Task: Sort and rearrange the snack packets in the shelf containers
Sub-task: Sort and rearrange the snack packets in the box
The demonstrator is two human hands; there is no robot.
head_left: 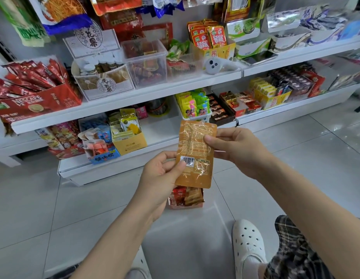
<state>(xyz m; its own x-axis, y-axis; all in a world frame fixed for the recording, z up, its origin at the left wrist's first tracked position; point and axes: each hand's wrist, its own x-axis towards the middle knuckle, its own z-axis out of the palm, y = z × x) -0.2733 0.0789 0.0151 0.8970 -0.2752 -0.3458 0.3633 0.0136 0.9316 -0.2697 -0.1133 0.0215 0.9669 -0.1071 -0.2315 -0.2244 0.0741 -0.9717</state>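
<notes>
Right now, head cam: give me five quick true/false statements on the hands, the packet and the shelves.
1. Both hands hold the orange packet. True: the left hand grips its lower edge, the right hand its upper right.
2. The packet's barcode faces the camera. True.
3. The red Nescafe box sits on the floor. False: it is on a shelf at the left.
4. A small box of packets lies on the floor below the hands. True.
5. The clear bin on the shelf is held by the right hand. False: no hand touches it.
</notes>
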